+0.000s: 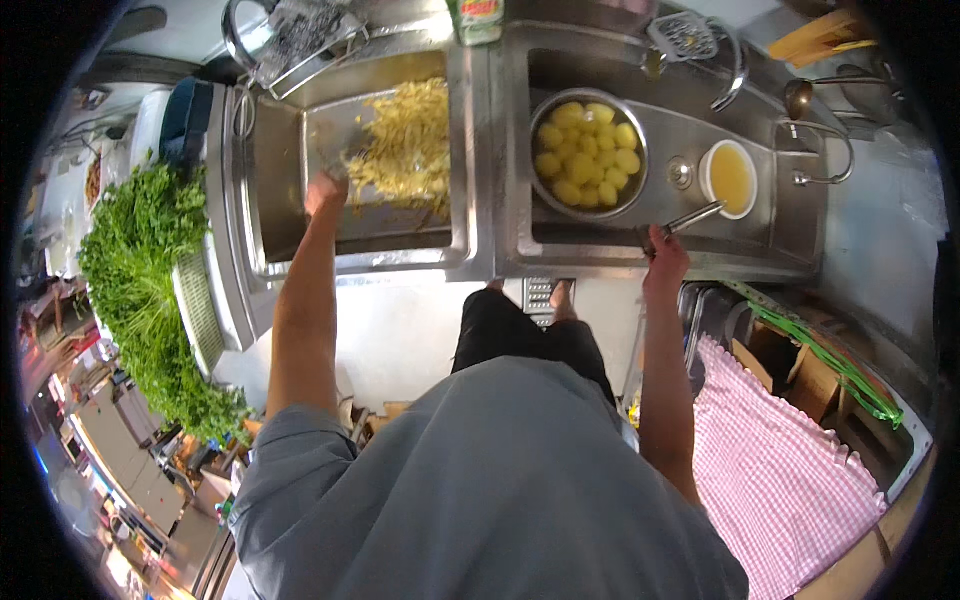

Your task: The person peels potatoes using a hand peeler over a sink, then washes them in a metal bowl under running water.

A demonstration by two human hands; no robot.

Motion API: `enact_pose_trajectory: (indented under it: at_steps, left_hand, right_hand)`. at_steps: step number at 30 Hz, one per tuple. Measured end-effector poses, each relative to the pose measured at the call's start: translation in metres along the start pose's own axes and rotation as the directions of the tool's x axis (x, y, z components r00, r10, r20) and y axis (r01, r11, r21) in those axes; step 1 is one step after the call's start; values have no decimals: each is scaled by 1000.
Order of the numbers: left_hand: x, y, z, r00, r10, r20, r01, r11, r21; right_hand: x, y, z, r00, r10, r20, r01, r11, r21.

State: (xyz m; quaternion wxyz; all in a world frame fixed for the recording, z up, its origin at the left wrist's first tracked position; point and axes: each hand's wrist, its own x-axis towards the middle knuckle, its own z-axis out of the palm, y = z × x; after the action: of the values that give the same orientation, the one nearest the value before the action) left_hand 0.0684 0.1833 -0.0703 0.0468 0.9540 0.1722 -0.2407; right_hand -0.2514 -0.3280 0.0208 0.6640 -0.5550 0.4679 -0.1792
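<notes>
My left hand (327,193) is low in the left sink basin (281,187), at the left edge of a heap of yellowish peelings (409,142). Its fingers are blurred, so whether they hold anything is unclear. My right hand (667,253) grips a metal kitchen tool (697,216) above the front of the right basin (660,127). One end of the tool overlaps the rim of a white bowl (731,180) of yellowish liquid; I cannot tell if they touch. Peeled potatoes (585,157) fill a round steel bowl (643,176) in that same basin.
Faucets (739,75) rise behind the basins. A green bottle (480,22) stands at the back between them. Leafy green herbs (142,255) spill over a basket (199,307) at left. A pink checked cloth (780,480) and cardboard boxes (802,367) are at right.
</notes>
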Motion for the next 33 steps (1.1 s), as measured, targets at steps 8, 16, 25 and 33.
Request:
enact_pose_trajectory:
  at_steps: [8,16,25,33]
  left_hand:
    - [-101,26,41,613,702,-362,-782,477,-401]
    - [-226,104,92,-30,995,93,-999,-28,-19]
    - [18,51,9,761,505,-407,-515,852,94]
    - [-205,123,105,-268,963,38,-963,-267,-34]
  right_hand:
    - [-10,-5,33,998,41,52,-40,999,-14]
    - [-22,-10,68,994,33,106,-18,989,-145]
    - [-31,-10,57,999,-45,22,49,947,-317]
    - [-34,-1,53,997,78,3,-75,972,-223]
